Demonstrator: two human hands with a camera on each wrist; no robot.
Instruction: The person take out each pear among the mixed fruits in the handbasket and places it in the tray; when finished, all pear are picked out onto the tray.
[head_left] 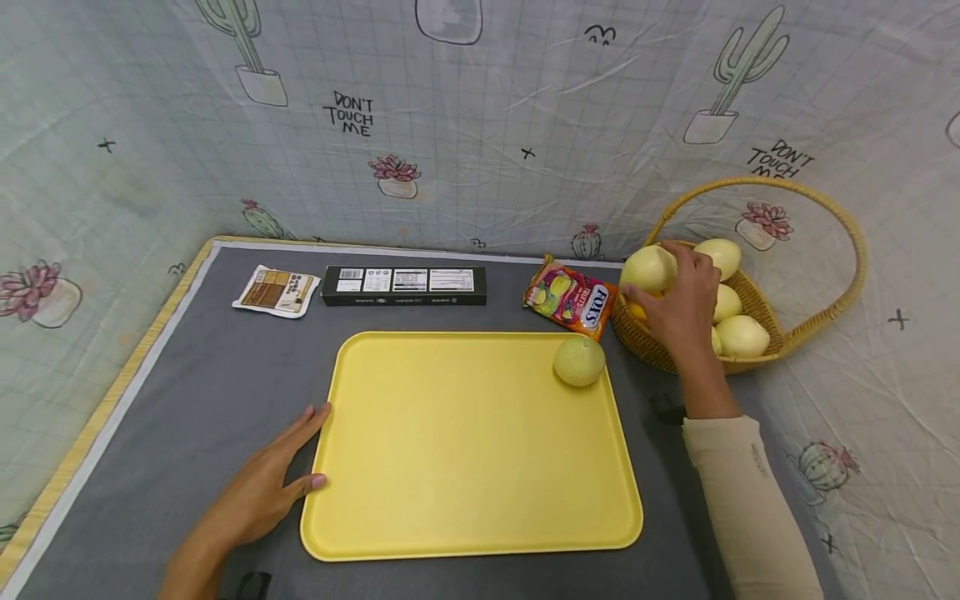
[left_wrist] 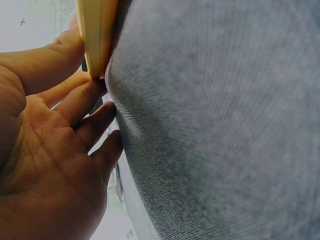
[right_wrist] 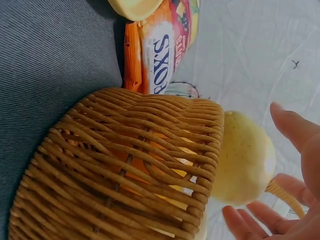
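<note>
My right hand (head_left: 684,300) reaches over the wicker basket (head_left: 772,312), thumb and fingers spread around a pale yellow pear (head_left: 648,270) at its left rim. In the right wrist view, a gap shows between the thumb and this speckled pear (right_wrist: 244,159). More pale fruits (head_left: 742,336) lie in the basket, partly hidden by the hand. At the left, my left hand (head_left: 258,487) rests its thumb and fingertips against the edge of the yellow tray (head_left: 472,450), fingers fairly straight. A round, pale green fruit (head_left: 579,361) sits in the tray's far right corner.
Between tray and basket lies a red-and-orange FOX'S candy bag (head_left: 570,297). A long black box (head_left: 403,286) and a small brown-and-white packet (head_left: 277,291) lie behind the tray. The basket's tall handle (head_left: 858,250) leans right, near the patterned cloth wall (head_left: 465,108).
</note>
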